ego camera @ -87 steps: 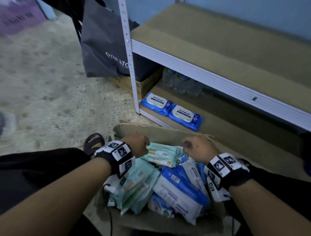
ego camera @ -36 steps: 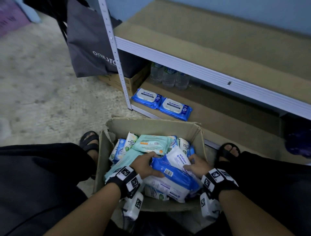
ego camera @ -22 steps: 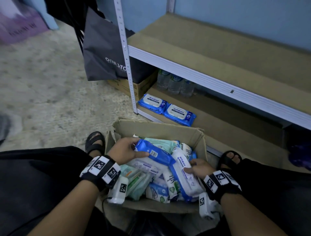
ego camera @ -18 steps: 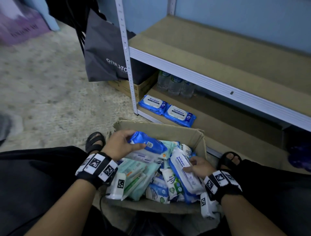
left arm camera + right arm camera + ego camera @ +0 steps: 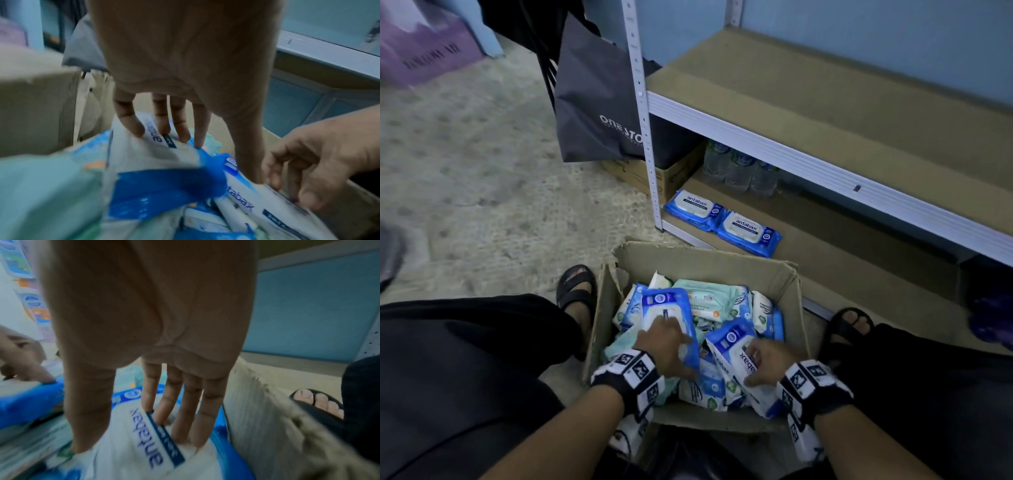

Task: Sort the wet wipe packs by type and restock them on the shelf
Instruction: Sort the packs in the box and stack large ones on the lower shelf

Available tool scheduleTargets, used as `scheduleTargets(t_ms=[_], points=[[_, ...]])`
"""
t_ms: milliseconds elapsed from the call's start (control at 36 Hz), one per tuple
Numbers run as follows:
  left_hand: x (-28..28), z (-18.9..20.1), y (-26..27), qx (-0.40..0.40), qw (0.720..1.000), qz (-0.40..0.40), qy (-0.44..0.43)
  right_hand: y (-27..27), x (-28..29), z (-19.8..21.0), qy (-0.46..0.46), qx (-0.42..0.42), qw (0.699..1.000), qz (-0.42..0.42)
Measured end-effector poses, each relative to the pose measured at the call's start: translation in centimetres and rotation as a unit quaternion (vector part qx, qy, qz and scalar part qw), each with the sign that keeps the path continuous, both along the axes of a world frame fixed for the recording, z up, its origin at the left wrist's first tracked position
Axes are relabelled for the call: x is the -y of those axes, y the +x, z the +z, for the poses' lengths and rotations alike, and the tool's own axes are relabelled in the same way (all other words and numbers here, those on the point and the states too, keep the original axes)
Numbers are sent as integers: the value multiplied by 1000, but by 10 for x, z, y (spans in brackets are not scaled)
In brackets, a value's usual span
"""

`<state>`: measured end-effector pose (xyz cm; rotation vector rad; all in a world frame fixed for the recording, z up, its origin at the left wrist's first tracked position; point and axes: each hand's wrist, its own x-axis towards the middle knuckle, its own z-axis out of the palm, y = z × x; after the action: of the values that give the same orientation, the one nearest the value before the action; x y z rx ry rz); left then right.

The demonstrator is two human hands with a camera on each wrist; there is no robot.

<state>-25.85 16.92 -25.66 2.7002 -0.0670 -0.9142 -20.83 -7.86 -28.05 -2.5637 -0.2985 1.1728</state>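
Only a small part of the job was done: two blue packs (image 5: 722,220) lay flat, side by side and touching, at the left front corner of the bottom shelf (image 5: 825,260), just in front of some water bottles (image 5: 739,169) standing further back. The upper shelf board (image 5: 825,102) carried nothing that could be seen. Everything else still sat in the cardboard box (image 5: 709,262) on the floor between the person's feet, a loose jumble of blue packs and pale green packs (image 5: 705,296) lying at all angles, so the sorting looked barely started. The left hand (image 5: 666,344) lay on top of a blue pack (image 5: 669,308) near the middle of the box, its grip spread, the fingers (image 5: 131,123) straight and pressing on the white label while the thumb reached down along the pack's right edge; it did not look closed round the pack. The right hand (image 5: 763,359) rested on another blue pack (image 5: 732,346) at the right side of the box, close to the cardboard wall, fingers (image 5: 179,410) extended flat across the label and thumb splayed to the left, so that grip was apart too. As a judgement, the person was picking out more blue packs to join the pair on the shelf, and the green kind had not yet been given a place. A dark bag (image 5: 599,102) hung by the shelf post.
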Motion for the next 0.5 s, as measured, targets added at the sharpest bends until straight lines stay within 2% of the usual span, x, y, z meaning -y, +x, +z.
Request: scheduleTargets(t_ms=[56,111,222,333,500], points=[[6,-4,-1,-31,999,19,-18,-4,-1,-4,-10,12,1000,1],[7,-4,2,-23,998,48,-41,-6,-1,-8,-17,33,999,-6],[-3,-1,7,73,997,11,30,-8,2,-13,-33,53,998,-18],[-21,-11,8,69,997,-8,41,-13,3,-18,-27,40,998,-38],[-23,-9,10,87,993,51,54,-14,-2,-21,-50,55,997,-38]])
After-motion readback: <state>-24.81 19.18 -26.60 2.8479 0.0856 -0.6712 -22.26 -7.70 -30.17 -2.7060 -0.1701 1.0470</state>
